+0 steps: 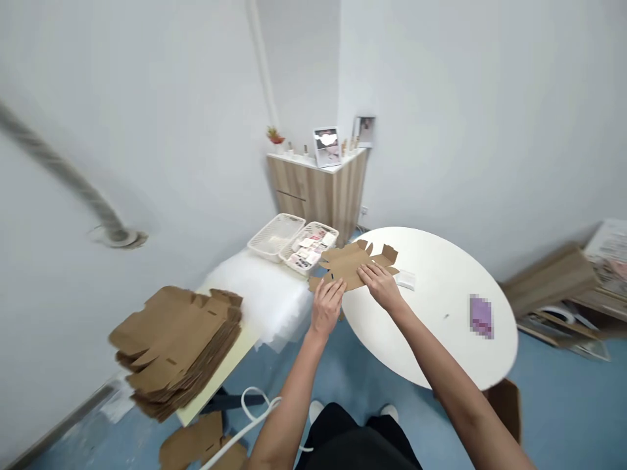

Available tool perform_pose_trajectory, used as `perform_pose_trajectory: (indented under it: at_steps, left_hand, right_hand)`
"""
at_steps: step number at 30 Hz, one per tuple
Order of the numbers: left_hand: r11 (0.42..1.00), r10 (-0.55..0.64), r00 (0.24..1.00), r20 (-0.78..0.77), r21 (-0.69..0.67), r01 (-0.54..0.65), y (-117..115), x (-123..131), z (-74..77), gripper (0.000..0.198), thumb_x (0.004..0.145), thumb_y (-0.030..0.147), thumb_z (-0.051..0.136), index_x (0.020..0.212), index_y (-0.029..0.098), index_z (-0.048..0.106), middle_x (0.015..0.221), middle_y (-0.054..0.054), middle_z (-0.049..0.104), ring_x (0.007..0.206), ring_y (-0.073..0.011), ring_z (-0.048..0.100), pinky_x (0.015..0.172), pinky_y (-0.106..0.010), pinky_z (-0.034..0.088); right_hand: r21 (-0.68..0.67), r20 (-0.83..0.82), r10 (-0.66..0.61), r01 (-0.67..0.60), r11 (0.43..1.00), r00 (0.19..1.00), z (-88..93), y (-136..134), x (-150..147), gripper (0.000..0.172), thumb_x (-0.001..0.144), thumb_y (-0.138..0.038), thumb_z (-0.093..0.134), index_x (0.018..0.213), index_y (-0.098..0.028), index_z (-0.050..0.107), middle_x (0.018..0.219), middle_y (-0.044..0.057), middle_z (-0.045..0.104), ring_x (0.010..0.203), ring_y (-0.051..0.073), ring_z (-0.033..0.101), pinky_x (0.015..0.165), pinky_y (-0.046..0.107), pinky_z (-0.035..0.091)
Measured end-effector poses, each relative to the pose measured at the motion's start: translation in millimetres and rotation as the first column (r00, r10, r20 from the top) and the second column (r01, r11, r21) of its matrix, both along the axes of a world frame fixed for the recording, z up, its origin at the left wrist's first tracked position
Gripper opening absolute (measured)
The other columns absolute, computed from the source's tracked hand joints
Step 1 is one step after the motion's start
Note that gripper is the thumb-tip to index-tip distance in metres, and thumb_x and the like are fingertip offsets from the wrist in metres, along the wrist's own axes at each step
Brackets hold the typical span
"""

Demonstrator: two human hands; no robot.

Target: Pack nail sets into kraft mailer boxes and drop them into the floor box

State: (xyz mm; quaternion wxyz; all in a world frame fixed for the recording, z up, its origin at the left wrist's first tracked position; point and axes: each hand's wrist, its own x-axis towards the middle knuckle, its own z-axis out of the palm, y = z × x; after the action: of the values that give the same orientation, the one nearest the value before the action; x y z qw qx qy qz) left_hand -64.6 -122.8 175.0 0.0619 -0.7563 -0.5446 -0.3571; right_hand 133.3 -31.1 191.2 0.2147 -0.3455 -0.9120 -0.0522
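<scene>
A brown cardboard box blank [349, 266] is held up between my two hands, partly over the left edge of the white round table. Its side flaps are partly bent up and stick out at the far end and the right. My left hand [328, 305] grips the near left edge, fingers on top and thumb hidden. On the near right part, my right hand [381, 287] holds the same blank, with its fingers lying over the cardboard. Just right of it, a small white packet [406, 280] rests on the round table [441, 274].
At the left, a stack of flat cardboard blanks [176, 339] lies on a table beside white wrapping sheets [264, 294]. Behind are a basket of small packets [309, 247] and another white basket [277, 236]. A white cable [245, 427] hangs near my left arm.
</scene>
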Motion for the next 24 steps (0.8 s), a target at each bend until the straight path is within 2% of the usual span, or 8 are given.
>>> perform_pose_trajectory:
  at_steps: [3, 6, 10, 13, 16, 19, 22, 24]
  left_hand:
    - [0.980, -0.176, 0.984, -0.023, -0.102, 0.173, 9.6, 61.0, -34.8, 0.044, 0.095, 0.013, 0.036, 0.134, 0.026, 0.053, 0.131, -0.005, 0.063, 0.120, -0.0192, 0.056, 0.112, -0.046, 0.036]
    - [0.925, -0.324, 0.945, -0.036, -0.222, 0.309, 10.1, 108.0, -82.7, 0.047, 0.093, 0.008, 0.034, 0.132, 0.025, 0.054, 0.129, -0.006, 0.064, 0.119, -0.0181, 0.057, 0.111, -0.047, 0.037]
    - [0.838, -0.419, 0.907, -0.040, -0.400, 0.370, 3.3, 149.0, -148.4, 0.047, 0.088, 0.005, 0.038, 0.124, 0.024, 0.061, 0.123, -0.006, 0.067, 0.118, -0.0191, 0.059, 0.109, -0.050, 0.040]
    - [0.819, -0.405, 0.912, -0.057, -0.466, 0.335, -3.9, 165.7, -186.0, 0.043, 0.087, 0.005, 0.041, 0.117, 0.026, 0.065, 0.120, -0.006, 0.069, 0.118, -0.0205, 0.060, 0.110, -0.054, 0.037]
    - [0.834, -0.360, 0.930, -0.081, -0.475, 0.281, -10.5, 172.5, -210.7, 0.040, 0.089, 0.008, 0.042, 0.114, 0.027, 0.066, 0.122, -0.005, 0.068, 0.122, -0.0224, 0.057, 0.112, -0.059, 0.030]
    - [0.855, -0.321, 0.942, -0.094, -0.457, 0.246, -13.2, 173.2, -222.8, 0.041, 0.089, 0.008, 0.041, 0.117, 0.026, 0.065, 0.127, -0.005, 0.065, 0.126, -0.0240, 0.054, 0.114, -0.061, 0.026]
    - [0.878, -0.288, 0.953, -0.091, -0.423, 0.225, -8.0, 170.8, -221.5, 0.042, 0.090, 0.007, 0.039, 0.116, 0.026, 0.065, 0.126, -0.005, 0.066, 0.124, -0.0233, 0.056, 0.116, -0.061, 0.020]
    - [0.879, -0.286, 0.955, -0.083, -0.420, 0.227, 0.2, 168.5, -214.0, 0.039, 0.090, 0.009, 0.039, 0.110, 0.026, 0.067, 0.121, -0.004, 0.069, 0.120, -0.0239, 0.058, 0.116, -0.062, 0.018]
  right_hand:
    - [-0.060, 0.045, -0.143, 0.145, 0.988, 0.989, -38.5, -16.3, 75.3, 0.050, 0.091, -0.007, 0.032, 0.136, -0.019, 0.052, 0.132, 0.011, 0.060, 0.124, 0.026, 0.050, 0.110, 0.049, 0.036]
    - [-0.143, 0.081, -0.235, 0.245, 0.959, 0.969, -91.1, -40.1, 131.5, 0.050, 0.088, -0.005, 0.036, 0.130, -0.019, 0.058, 0.127, 0.012, 0.063, 0.119, 0.026, 0.054, 0.106, 0.048, 0.041]
    - [-0.262, 0.152, -0.295, 0.327, 0.908, 0.943, -157.0, -75.1, 176.2, 0.046, 0.085, -0.002, 0.040, 0.118, -0.020, 0.066, 0.118, 0.012, 0.068, 0.110, 0.025, 0.060, 0.099, 0.043, 0.046]
    - [-0.337, 0.215, -0.289, 0.348, 0.875, 0.933, -188.8, -95.0, 192.6, 0.045, 0.084, -0.002, 0.043, 0.119, -0.020, 0.065, 0.120, 0.012, 0.067, 0.109, 0.025, 0.061, 0.090, 0.038, 0.050]
    - [-0.379, 0.272, -0.257, 0.348, 0.858, 0.927, -204.7, -105.5, 201.3, 0.047, 0.085, -0.002, 0.043, 0.126, -0.019, 0.061, 0.128, 0.013, 0.062, 0.115, 0.025, 0.057, 0.090, 0.037, 0.049]
    - [-0.429, 0.286, -0.222, 0.331, 0.840, 0.932, -207.1, -107.4, 207.1, 0.047, 0.087, -0.005, 0.043, 0.131, -0.017, 0.056, 0.137, 0.014, 0.056, 0.123, 0.026, 0.051, 0.094, 0.039, 0.047]
    - [-0.527, 0.233, -0.210, 0.305, 0.794, 0.950, -197.8, -100.6, 211.8, 0.035, 0.091, -0.013, 0.044, 0.121, -0.018, 0.062, 0.132, 0.012, 0.058, 0.119, 0.024, 0.053, 0.094, 0.035, 0.046]
    - [-0.615, 0.228, -0.230, 0.323, 0.719, 0.946, -187.6, -91.4, 213.8, 0.026, 0.092, -0.019, 0.046, 0.108, -0.019, 0.067, 0.119, 0.010, 0.064, 0.106, 0.021, 0.059, 0.085, 0.030, 0.047]
